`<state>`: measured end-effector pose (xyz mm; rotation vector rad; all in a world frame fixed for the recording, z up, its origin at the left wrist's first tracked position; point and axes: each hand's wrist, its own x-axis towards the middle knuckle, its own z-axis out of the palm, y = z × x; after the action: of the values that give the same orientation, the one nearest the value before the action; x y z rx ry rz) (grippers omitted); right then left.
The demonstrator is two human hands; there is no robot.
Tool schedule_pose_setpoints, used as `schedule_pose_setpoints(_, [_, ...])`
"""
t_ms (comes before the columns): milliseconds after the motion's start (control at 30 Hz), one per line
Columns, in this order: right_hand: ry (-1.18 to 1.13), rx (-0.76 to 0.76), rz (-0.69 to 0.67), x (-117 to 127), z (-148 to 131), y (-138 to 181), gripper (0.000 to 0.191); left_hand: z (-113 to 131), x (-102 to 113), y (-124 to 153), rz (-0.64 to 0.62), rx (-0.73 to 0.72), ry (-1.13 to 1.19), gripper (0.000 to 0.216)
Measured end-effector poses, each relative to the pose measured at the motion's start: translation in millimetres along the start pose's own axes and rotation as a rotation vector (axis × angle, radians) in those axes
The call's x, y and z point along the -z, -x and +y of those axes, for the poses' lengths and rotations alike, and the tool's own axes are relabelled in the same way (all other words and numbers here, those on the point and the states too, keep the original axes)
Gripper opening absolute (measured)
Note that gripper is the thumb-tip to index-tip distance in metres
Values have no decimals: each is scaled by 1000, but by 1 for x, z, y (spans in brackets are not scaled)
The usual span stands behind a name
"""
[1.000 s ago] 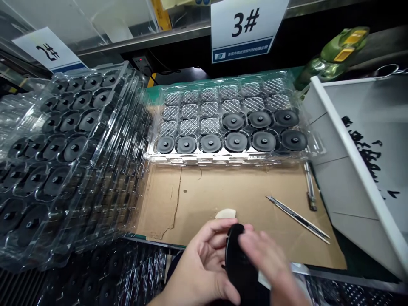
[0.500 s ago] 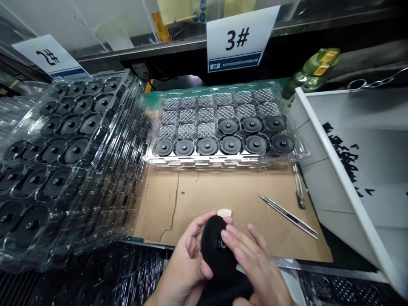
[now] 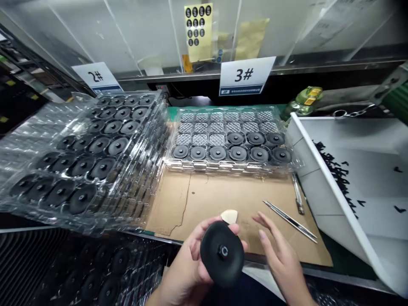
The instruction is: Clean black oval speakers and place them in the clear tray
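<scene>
A round black plastic disc with a small raised hub (image 3: 222, 254) rests in my left hand (image 3: 188, 259), whose fingers are wrapped round its edge. The hub side faces up toward me. My right hand (image 3: 282, 255) is apart from the disc, to its right, fingers stretched and holding nothing. Just beyond the disc, a small cream-coloured wedge (image 3: 230, 216) lies on the cardboard sheet (image 3: 216, 191). Behind it sits a clear plastic tray (image 3: 191, 163), its two front rows carrying several similar black discs (image 3: 238, 153).
Stacked clear trays of discs (image 3: 117, 170) stand at left. A utility knife (image 3: 290, 221) and a slim metal tool (image 3: 298, 193) lie on the cardboard's right. A white bin (image 3: 344, 191) with small black pieces stands at right, a green bottle (image 3: 302, 102) behind it.
My right hand has come off the disc and moved right, its fingers opening. My left hand still holds the disc. The head view has tilted up, showing more of the back panel.
</scene>
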<state>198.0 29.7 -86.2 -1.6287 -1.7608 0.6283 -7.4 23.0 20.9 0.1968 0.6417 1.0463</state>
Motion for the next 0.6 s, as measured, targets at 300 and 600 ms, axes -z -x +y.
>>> schedule_pose_setpoints(300, [108, 250, -182, -2, 14, 18, 28, -5, 5, 26, -326, -29, 48, 57])
schedule_pose_setpoints(600, [267, 284, -137, -28, 98, -4, 35, 78, 53, 72, 219, -430, -874, 42])
